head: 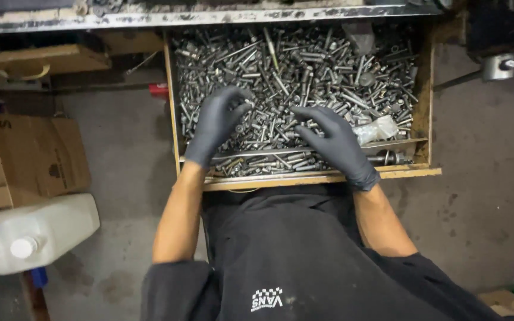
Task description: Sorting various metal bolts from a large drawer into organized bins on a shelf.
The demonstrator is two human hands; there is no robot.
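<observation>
An open wooden drawer (pixel 423 107) is pulled out in front of me, filled with several loose metal bolts and screws (pixel 304 71). Both my hands wear black gloves. My left hand (pixel 218 122) rests on the pile at the drawer's left side, its fingertips pinched on a small bolt (pixel 246 104). My right hand (pixel 334 142) lies spread on the bolts near the middle front, fingers apart, holding nothing that I can see. A small clear plastic bag (pixel 379 129) lies just right of my right hand.
A cardboard box (pixel 31 154) and a white plastic jerrycan (pixel 28 235) sit on the concrete floor at the left. A workbench edge (pixel 209 16) runs above the drawer. A metal part (pixel 498 66) sticks out at the upper right. My dark shirt (pixel 281 255) fills the bottom.
</observation>
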